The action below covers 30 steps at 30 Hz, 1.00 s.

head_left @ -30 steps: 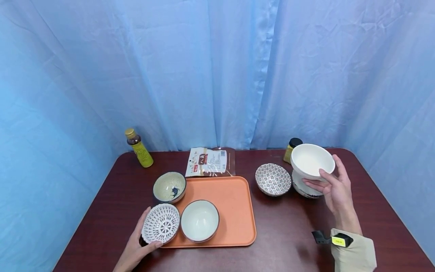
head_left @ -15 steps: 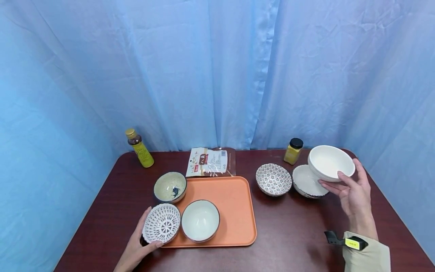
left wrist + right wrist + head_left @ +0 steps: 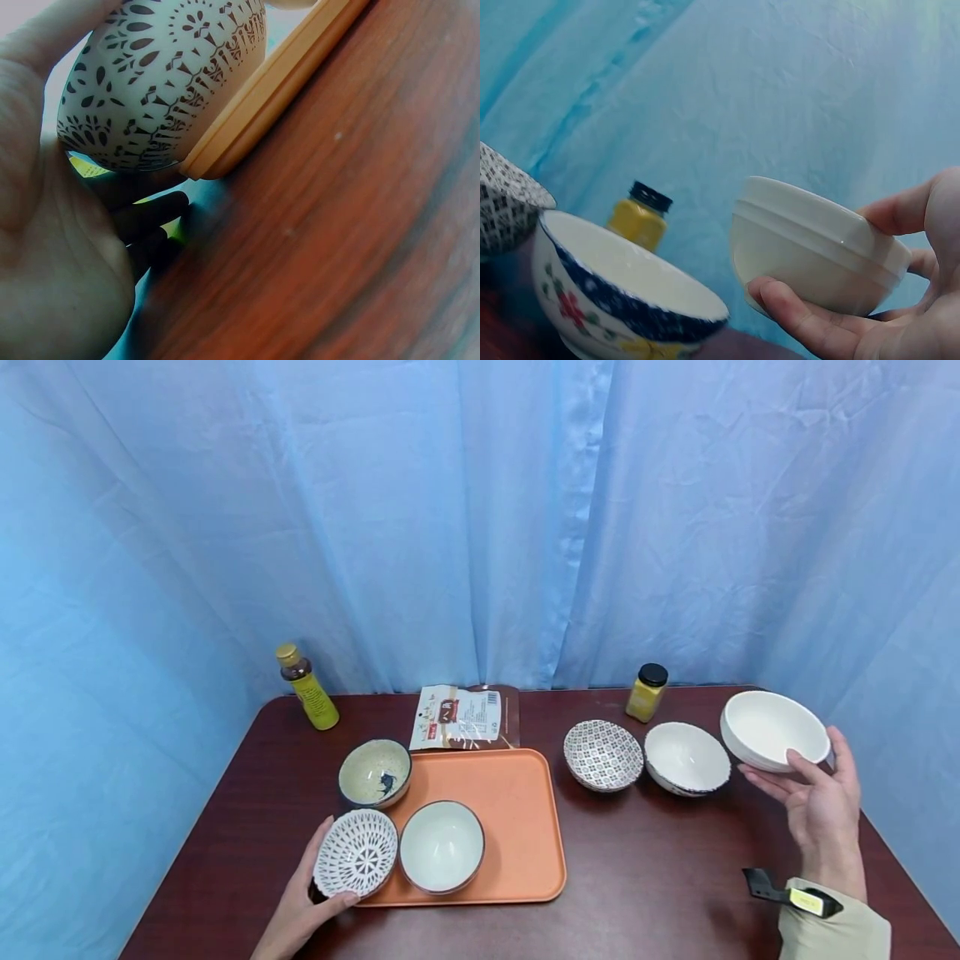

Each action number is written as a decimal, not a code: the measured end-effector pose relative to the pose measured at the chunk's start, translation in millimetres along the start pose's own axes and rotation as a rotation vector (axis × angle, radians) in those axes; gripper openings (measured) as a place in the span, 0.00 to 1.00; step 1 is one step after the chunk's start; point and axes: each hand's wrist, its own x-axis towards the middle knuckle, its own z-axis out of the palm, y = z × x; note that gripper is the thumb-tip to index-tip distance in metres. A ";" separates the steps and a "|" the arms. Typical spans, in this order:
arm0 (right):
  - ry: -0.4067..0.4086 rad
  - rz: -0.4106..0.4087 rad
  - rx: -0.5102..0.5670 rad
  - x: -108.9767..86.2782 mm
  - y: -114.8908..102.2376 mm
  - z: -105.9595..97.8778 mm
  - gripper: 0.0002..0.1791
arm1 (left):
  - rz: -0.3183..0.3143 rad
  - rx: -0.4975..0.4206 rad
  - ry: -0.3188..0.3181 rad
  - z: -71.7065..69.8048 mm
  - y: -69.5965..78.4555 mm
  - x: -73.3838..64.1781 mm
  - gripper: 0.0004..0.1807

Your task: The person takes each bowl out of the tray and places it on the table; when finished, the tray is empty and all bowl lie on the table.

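**Ceramic bowls gripped at either side of a dark, wood-grained table (image 3: pixel 615 893)**

Nearest me, the person's left hand (image 3: pixel 303 893) clasps a round bowl with a scalloped rim (image 3: pixel 356 853), thumb on the near edge, fingers curled round the outer side. Dark petal and wedge shapes cover its pale glaze, and it sits at the near left corner of a smooth orange tray (image 3: pixel 521 827) with rounded corners and a raised lip.

Just beside it on the tray stands a glossy, pale bowl with a thin dark rim (image 3: pixel 442 847). Behind, a speckled, cream bowl (image 3: pixel 367 768) with a blue motif overlaps the far left corner.

Well apart from the left, the right hand (image 3: pixel 821 802), below a beige sleeve (image 3: pixel 832 927), pinches a plain white bowl (image 3: pixel 772 727), thumb over the rim, fingers beneath. This smooth, ridged bowl is held above the table's right side, near a bowl with painted flowers and a blue band (image 3: pixel 622 292). Next along is a lattice-patterned bowl (image 3: pixel 602 753).

Farther back are a shiny, flat pouch (image 3: pixel 468 718), a slim, green-labelled bottle (image 3: pixel 311 693) and a squat yellow jar (image 3: pixel 647 695) with a black lid. Softly creased blue curtains (image 3: pixel 465 527) hang behind everything.
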 end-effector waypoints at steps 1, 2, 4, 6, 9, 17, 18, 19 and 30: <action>0.008 0.002 -0.003 0.2 -0.2 -2.8 0.43 | -0.001 0.001 0.000 0.0 -0.2 -0.1 0.60; 0.016 0.004 -0.005 0.3 -0.3 -5.5 0.43 | -0.002 0.002 -0.001 0.1 -0.6 -0.2 0.60; 0.031 0.006 -0.007 0.9 0.1 -10.6 0.44 | -0.005 0.004 -0.001 0.3 -1.1 -0.3 0.60; 0.041 0.006 -0.009 1.8 1.0 -15.2 0.44 | -0.004 0.003 -0.001 0.7 -1.7 -0.4 0.60; 0.052 0.014 -0.015 2.9 3.7 -22.2 0.44 | -0.008 -0.001 -0.001 1.4 -2.0 -0.1 0.60; 0.093 0.059 -0.071 5.4 12.7 -37.6 0.45 | -0.015 0.005 -0.002 1.5 -0.3 0.8 0.60; 0.099 0.066 -0.075 5.3 13.7 -39.0 0.46 | -0.008 0.005 -0.001 1.4 -0.2 0.6 0.60; 0.104 0.072 -0.082 5.3 14.7 -40.2 0.46 | -0.003 0.007 0.000 1.4 -0.1 0.6 0.60; 0.123 0.094 -0.090 7.1 23.0 -45.9 0.45 | 0.016 0.000 0.005 0.6 -0.5 0.0 0.60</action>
